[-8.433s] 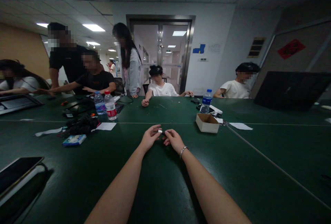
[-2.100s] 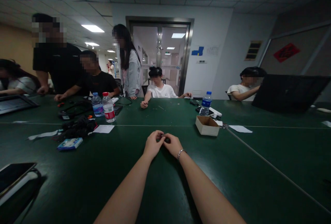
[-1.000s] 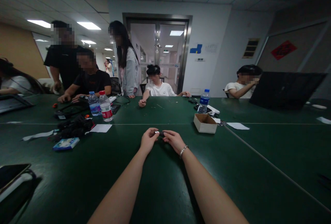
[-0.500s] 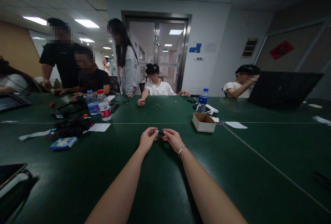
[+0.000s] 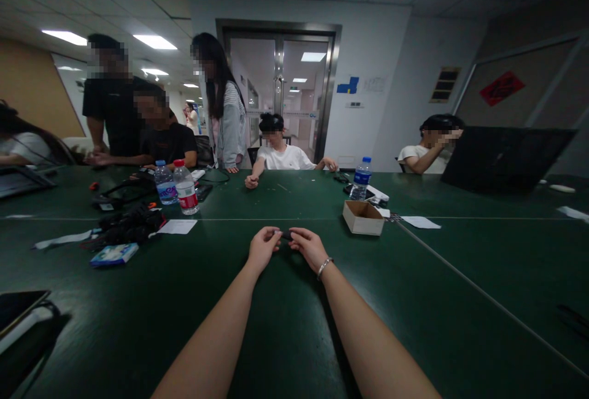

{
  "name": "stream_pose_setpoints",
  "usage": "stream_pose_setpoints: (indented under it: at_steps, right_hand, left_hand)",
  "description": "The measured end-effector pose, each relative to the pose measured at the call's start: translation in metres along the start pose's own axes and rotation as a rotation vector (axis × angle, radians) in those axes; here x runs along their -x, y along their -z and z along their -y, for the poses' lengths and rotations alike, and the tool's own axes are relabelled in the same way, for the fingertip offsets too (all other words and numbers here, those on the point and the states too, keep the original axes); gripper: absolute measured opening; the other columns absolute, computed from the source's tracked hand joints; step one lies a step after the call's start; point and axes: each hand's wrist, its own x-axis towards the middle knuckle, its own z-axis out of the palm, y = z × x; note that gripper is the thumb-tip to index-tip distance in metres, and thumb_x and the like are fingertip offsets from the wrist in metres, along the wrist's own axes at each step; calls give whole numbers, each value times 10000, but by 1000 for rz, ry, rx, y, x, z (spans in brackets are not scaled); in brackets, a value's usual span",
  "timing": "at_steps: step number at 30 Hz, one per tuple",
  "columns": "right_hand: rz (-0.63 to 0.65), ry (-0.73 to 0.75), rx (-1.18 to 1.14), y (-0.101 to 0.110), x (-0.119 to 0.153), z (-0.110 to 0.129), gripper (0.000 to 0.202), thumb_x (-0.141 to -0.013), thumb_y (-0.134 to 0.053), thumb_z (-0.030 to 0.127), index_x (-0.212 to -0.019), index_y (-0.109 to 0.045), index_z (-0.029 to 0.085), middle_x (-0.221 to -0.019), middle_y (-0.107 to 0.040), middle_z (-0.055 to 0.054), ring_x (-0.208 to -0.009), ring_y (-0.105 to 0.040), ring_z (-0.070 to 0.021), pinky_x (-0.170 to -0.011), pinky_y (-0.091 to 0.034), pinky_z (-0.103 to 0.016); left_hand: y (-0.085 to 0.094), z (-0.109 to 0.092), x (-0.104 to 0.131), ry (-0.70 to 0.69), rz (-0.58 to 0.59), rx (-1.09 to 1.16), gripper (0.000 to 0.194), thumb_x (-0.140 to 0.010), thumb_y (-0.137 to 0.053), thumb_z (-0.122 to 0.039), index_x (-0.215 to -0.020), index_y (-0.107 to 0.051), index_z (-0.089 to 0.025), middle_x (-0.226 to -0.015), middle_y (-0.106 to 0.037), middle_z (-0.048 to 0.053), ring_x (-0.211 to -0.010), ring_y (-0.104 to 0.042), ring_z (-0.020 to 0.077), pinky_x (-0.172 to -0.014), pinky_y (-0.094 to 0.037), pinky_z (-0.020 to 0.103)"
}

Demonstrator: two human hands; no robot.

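Note:
A small dark stick-like object (image 5: 286, 236) is held level between my two hands, just above the green table (image 5: 285, 325). My left hand (image 5: 264, 248) is closed, pinching its left end with thumb and fingers. On the other side my right hand (image 5: 308, 247) pinches the right end; a silver bracelet (image 5: 324, 268) circles that wrist. Fingertips cover much of the object, and its exact kind is too small to make out. To the right of my hands stands an open cardboard box (image 5: 363, 218).
A blue-capped bottle (image 5: 361, 179) stands behind the box. Leftward are two more bottles (image 5: 186, 188), a tangle of black gear (image 5: 126, 227), a blue packet (image 5: 113, 255) and paper (image 5: 177, 226). A large black screen (image 5: 506, 159) is at right. Several people sit or stand across the table.
The object's silvery left end, visible earlier, is now mostly covered by my left fingers. My hands have barely moved. A standing person at the left has shifted slightly right.

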Motion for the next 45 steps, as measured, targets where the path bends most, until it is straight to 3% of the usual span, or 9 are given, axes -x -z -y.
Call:
stream_pose_setpoints:
  at_steps: [3, 15, 28, 45]
  right_hand:
    - [8, -5, 1, 0, 0, 0, 355, -593, -776, 244, -898, -655, 108, -725, -640, -46, -623, -608, -123, -555, -505, -198]
    - [20, -17, 23, 0, 1, 2, 322, -615, -763, 210, -906, -657, 121, -761, -644, -45, -641, -613, -124, -567, -518, -200]
    - [55, -31, -5, -3, 4, 6, 299, -615, -757, 163, -895, -662, 120, -773, -637, -43, -648, -619, -124, -561, -518, -180]
    - [90, -5, 8, -1, 4, 5, 369, -575, -777, 187, -924, -673, 132, -863, -642, -60, -686, -622, -135, -599, -511, -202]
  left_hand:
    - [-1, -2, 1, 0, -5, 4, 396, -688, -679, -384, -993, -580, -153, -769, -615, 48, -647, -598, 125, -501, -480, 186]
    - [0, 0, 0, 26, -8, -43, 325, -693, -659, -417, -844, -616, -132, -709, -618, 42, -606, -580, 115, -518, -480, 206]
    - [3, 6, -3, 21, -5, -96, 395, -698, -616, -515, -763, -611, -126, -633, -590, 25, -561, -562, 114, -514, -469, 213]
    - [5, -4, 2, 18, 4, -263, 471, -703, -531, -610, -674, -582, -142, -561, -539, 3, -478, -488, 109, -464, -388, 219]
